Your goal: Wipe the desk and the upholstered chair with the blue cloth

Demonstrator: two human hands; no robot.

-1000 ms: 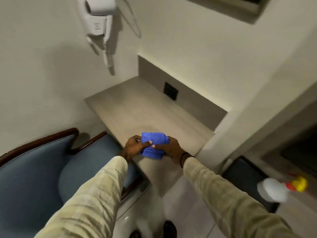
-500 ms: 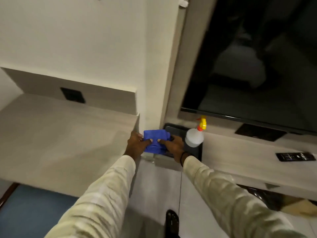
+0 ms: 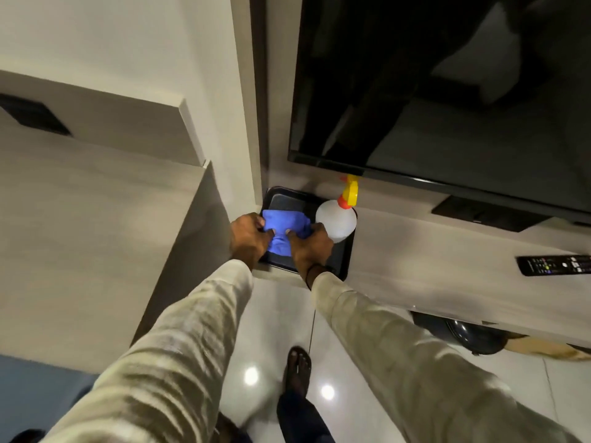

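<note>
Both hands grip the folded blue cloth (image 3: 285,227) over a black tray (image 3: 347,254) on the low counter. My left hand (image 3: 248,239) pinches the cloth's left side and my right hand (image 3: 308,246) its right side. The pale wooden desk (image 3: 89,225) fills the left of the view, apart from the cloth. Only a blue strip of the upholstered chair (image 3: 35,394) shows at the bottom left.
A white spray bottle (image 3: 336,220) with a yellow and orange trigger stands on the tray, touching my right hand's side. A dark TV screen (image 3: 447,91) hangs above the counter. A remote (image 3: 555,264) lies at the right. Glossy floor tiles and my sandalled foot (image 3: 299,369) are below.
The view swung right from the desk and chair to the counter under the TV. Both hands carried the cloth from above the desk edge to over the black tray.
</note>
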